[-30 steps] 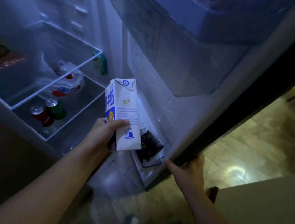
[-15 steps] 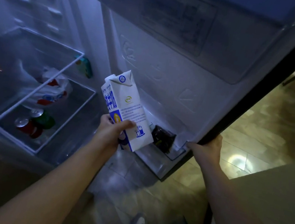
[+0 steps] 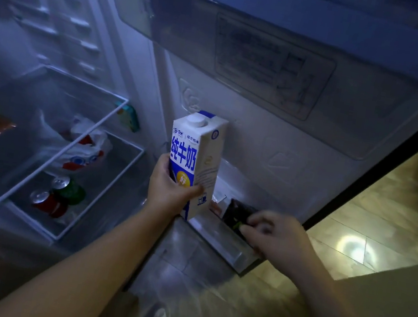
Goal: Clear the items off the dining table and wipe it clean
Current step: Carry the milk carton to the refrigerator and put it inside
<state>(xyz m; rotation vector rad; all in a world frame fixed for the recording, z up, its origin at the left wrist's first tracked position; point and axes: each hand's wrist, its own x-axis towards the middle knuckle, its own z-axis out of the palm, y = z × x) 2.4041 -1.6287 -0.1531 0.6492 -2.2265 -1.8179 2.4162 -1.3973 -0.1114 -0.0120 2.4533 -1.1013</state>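
The left hand (image 3: 169,190) grips the upright milk carton (image 3: 193,161) at the left end of the fridge door's bottom shelf (image 3: 219,239), while the blurred right hand (image 3: 276,234) curls over a dark packet (image 3: 237,211) there, its grasp indiscernible.

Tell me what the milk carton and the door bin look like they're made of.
Milk carton: coated paperboard, by the look; folded edges, printed faces, slight sheen, white screw cap. Door bin: probably clear, glossy moulded plastic; you can see through its front wall and its rim catches the light.
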